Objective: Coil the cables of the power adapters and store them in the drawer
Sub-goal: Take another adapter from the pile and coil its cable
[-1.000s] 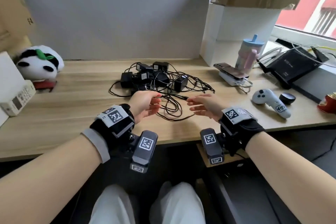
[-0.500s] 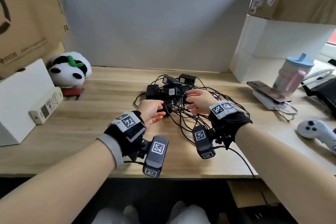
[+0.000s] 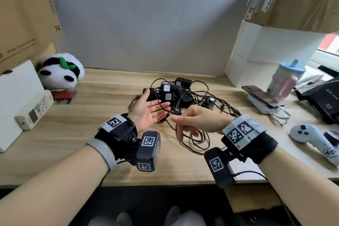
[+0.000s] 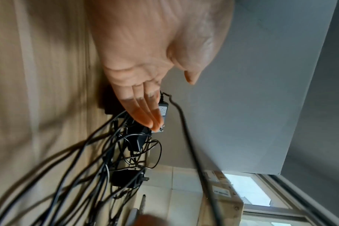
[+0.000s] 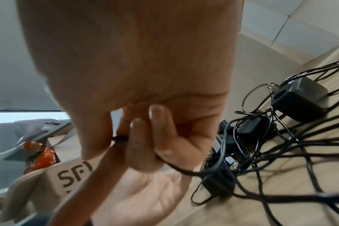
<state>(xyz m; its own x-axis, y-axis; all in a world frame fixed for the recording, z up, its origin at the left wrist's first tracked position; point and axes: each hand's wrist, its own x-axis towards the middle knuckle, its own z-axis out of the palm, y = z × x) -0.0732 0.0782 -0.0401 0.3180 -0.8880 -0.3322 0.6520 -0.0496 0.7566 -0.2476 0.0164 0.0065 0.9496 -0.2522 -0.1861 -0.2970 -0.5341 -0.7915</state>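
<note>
Several black power adapters (image 3: 171, 92) lie in a heap mid-desk, their thin black cables (image 3: 197, 136) tangled and spilling toward the front edge. My right hand (image 3: 176, 119) hovers in front of the heap with its fingers curled round one black cable (image 5: 181, 169), which runs back to the adapters (image 5: 298, 100). My left hand (image 3: 156, 111) is held beside it, palm up and turned right, fingers straight (image 4: 145, 113), holding nothing. Its fingertips reach over the near adapters (image 4: 162, 110). No drawer is clearly in view.
On the wooden desk (image 3: 91, 134), a panda plush (image 3: 60, 71), a white remote (image 3: 34, 110) and a white box stand left. A phone on a charger (image 3: 262, 99), a blue-lidded cup (image 3: 286, 79) and a white controller (image 3: 311, 139) sit right. Cardboard boxes flank the grey wall.
My right hand has drawn back from the heap toward the front edge, now curled round a cable. My left hand has uncurled into a flat open palm.
</note>
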